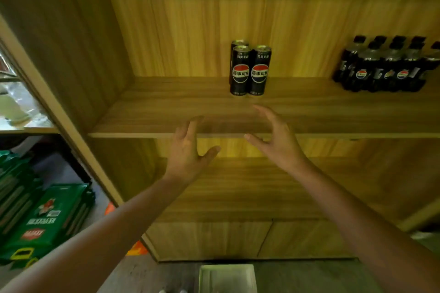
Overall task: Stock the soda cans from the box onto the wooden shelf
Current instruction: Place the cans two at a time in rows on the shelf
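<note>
Three tall black soda cans [250,70] with red-and-blue logos stand close together on the wooden shelf [154,114], near its middle; one is behind the front pair. My left hand [190,150] is at the shelf's front edge, below and left of the cans, fingers spread and holding nothing. Facing it with fingers apart is my right hand [277,138], just below the cans and also empty. Both hands are apart from the cans. A pale box [227,278] shows at the bottom edge on the floor; its contents are not visible.
A shrink-wrapped pack of dark soda bottles [388,66] sits at the shelf's right end. A lower shelf board [250,197] lies beneath. Green packaged cartons [42,219] are stacked on the floor at the left, beside the cabinet's side panel [59,107].
</note>
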Tool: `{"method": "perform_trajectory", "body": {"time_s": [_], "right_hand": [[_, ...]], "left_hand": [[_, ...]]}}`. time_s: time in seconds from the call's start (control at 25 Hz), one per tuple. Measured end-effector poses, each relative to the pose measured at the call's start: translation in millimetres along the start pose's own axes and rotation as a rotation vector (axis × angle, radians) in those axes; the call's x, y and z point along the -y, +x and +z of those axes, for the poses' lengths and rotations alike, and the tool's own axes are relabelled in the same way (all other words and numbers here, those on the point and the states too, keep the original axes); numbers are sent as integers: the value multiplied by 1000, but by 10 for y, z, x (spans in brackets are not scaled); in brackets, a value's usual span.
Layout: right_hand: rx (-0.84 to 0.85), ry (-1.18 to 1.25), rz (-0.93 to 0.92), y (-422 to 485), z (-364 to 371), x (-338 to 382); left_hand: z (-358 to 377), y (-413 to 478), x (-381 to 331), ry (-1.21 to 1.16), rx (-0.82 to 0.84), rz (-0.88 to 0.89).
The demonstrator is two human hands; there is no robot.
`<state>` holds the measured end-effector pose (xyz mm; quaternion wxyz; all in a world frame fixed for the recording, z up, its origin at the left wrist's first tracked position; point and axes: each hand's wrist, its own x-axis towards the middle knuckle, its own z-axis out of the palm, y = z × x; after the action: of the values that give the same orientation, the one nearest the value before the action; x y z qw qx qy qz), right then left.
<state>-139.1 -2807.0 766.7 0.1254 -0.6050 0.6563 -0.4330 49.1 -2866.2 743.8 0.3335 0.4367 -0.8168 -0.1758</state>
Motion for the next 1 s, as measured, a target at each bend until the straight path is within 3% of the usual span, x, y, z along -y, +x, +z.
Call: {"method": "perform_trajectory", "body": {"time_s": [0.2,0.4,0.72,1.0], "right_hand": [[139,-8,77,-826,567,-254],[344,-67,259,-1513,1254,-1071],[509,-21,457,-2705,2652,-3099],[624,17,625,-3737,4332,-5075]], "left_hand": [[319,-830,302,-11,-1,48],[1150,-1548,973,-30,236,-127],[3269,-2802,2348,-28,565,-325],[4946,-3748,3991,46,708,-524]]}}
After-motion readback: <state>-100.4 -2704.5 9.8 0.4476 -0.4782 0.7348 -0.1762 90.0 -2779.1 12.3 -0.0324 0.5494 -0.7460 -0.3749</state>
